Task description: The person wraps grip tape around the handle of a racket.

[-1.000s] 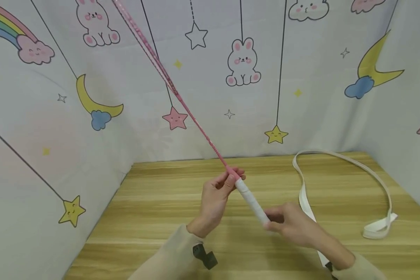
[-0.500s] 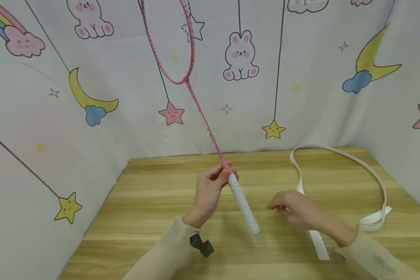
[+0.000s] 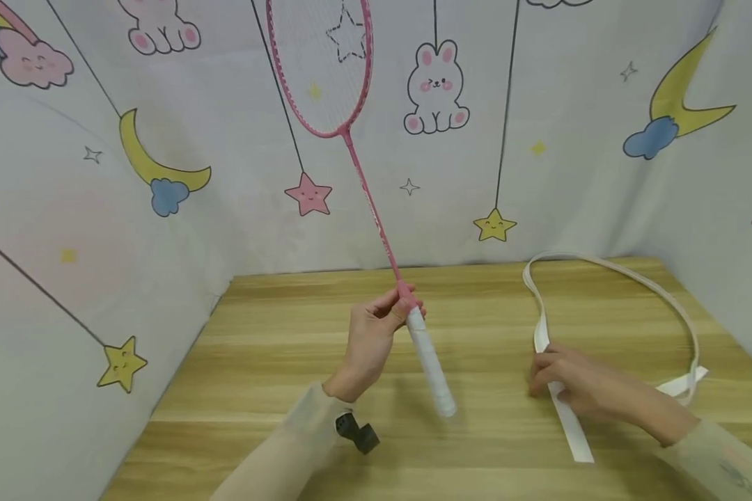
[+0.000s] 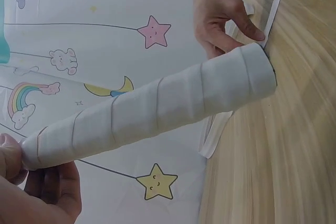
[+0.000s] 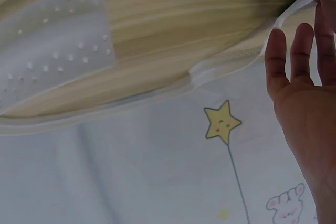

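Observation:
A pink badminton racket (image 3: 376,217) slants up to the left, the top of its head beyond the frame. My left hand (image 3: 370,337) pinches the pink cone just above the handle, thumb facing me. White wrap covers the handle (image 4: 173,98) in overlapping turns, as the left wrist view shows closely. A long white strip of grip tape (image 3: 573,431) loops over the right side of the table. My right hand (image 3: 592,386) is over its near length, fingers loosely bent in the head view. In the right wrist view several fingers look nearly straight, and perforations show on the tape (image 5: 58,40).
The wood-grain table (image 3: 276,390) is bordered by a white cloth backdrop (image 3: 558,202) printed with stars, moons and rabbits. A black device (image 3: 357,433) is strapped at the left wrist.
My right hand has let go of the handle's end and moved right to the tape strip. The racket has turned so its strung face shows, and stands more upright in my left hand.

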`<state>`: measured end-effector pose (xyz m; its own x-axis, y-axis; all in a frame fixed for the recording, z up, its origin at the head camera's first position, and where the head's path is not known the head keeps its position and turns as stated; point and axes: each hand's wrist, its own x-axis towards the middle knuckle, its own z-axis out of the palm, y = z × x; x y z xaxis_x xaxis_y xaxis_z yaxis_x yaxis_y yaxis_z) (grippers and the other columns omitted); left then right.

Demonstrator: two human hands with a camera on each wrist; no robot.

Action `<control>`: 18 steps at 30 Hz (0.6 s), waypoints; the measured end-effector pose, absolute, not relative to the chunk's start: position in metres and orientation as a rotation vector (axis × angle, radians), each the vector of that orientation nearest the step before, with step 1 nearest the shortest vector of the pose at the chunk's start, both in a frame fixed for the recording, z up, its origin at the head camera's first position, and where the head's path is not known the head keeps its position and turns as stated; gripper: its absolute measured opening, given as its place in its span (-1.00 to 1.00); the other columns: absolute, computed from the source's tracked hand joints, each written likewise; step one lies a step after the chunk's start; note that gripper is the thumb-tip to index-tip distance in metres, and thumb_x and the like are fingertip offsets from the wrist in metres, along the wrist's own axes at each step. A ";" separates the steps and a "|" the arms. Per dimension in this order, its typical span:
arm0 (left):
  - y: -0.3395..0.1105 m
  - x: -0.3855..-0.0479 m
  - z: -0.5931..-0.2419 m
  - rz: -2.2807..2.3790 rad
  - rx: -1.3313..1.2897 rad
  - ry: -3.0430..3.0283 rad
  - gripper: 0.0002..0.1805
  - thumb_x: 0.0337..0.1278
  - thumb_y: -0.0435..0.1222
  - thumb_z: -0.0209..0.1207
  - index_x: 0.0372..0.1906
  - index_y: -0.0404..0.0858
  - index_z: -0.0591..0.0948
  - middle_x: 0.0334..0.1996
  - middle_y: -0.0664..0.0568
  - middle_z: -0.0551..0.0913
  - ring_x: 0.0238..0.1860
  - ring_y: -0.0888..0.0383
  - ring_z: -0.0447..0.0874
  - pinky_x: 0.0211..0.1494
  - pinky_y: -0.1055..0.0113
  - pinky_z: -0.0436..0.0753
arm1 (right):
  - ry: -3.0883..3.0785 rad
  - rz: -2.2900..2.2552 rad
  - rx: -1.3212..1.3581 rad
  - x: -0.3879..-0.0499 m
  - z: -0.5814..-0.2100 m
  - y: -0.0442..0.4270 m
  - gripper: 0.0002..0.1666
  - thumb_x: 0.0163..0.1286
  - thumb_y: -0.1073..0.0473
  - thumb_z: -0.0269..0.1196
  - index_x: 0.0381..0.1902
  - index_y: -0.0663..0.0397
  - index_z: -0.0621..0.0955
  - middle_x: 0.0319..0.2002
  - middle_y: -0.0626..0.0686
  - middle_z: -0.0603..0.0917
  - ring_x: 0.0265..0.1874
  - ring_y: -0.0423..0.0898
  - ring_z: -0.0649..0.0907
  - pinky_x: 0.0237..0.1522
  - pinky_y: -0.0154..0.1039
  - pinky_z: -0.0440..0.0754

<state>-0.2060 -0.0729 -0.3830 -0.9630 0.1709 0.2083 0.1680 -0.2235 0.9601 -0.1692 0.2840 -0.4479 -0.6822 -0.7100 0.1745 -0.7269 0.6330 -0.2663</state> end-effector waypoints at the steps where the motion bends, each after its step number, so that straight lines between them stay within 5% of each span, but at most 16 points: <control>1: -0.072 -0.207 -0.382 2.419 0.427 1.957 -0.62 0.60 -0.43 0.15 0.35 -0.49 0.65 -0.04 -0.27 0.88 -0.15 0.33 0.89 0.13 0.36 0.82 | -2.779 0.480 1.232 -0.169 -0.449 0.286 -0.30 -0.08 0.65 0.44 -0.20 -0.29 0.87 -0.11 -0.30 0.74 -0.08 -0.26 0.58 -0.11 -0.24 0.70; 5: -0.071 -0.208 -0.383 2.407 0.423 1.954 -0.62 0.62 -0.43 0.14 0.36 -0.48 0.65 -0.04 -0.28 0.87 -0.15 0.33 0.88 0.13 0.36 0.82 | -2.673 0.430 1.286 -0.169 -0.454 0.290 -0.32 -0.13 0.63 0.50 -0.28 -0.34 0.83 -0.17 -0.32 0.71 -0.14 -0.28 0.59 -0.16 -0.21 0.71; 9: -0.071 -0.208 -0.385 2.384 0.420 1.964 -0.61 0.64 -0.41 0.14 0.39 -0.47 0.63 -0.09 -0.06 0.90 -0.14 0.32 0.89 0.16 0.34 0.82 | -2.601 0.434 1.323 -0.165 -0.457 0.292 -0.26 -0.27 0.63 0.48 -0.33 -0.40 0.79 -0.19 -0.33 0.63 -0.18 -0.33 0.56 -0.20 -0.24 0.68; 12: -0.072 -0.208 -0.385 2.374 0.407 1.979 -0.60 0.65 -0.40 0.13 0.40 -0.44 0.63 -0.05 -0.14 0.89 -0.13 0.32 0.89 0.16 0.34 0.82 | -2.565 0.420 1.336 -0.160 -0.458 0.292 -0.25 -0.35 0.59 0.47 -0.37 -0.46 0.77 -0.17 -0.34 0.59 -0.19 -0.35 0.54 -0.21 -0.26 0.65; 18: -0.073 -0.208 -0.385 2.376 0.400 1.974 -0.60 0.65 -0.39 0.13 0.41 -0.45 0.62 -0.09 0.00 0.90 -0.12 0.33 0.89 0.15 0.35 0.82 | -2.592 0.351 1.312 -0.155 -0.457 0.291 -0.34 -0.25 0.51 0.52 -0.47 -0.52 0.70 -0.19 -0.38 0.61 -0.16 -0.29 0.56 -0.19 -0.14 0.64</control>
<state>-0.2081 -0.0732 -0.3848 -0.9667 0.1826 0.1791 0.1426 -0.1965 0.9701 -0.1549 0.2907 -0.4569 -0.5794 -0.7594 0.2959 -0.8108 0.5741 -0.1142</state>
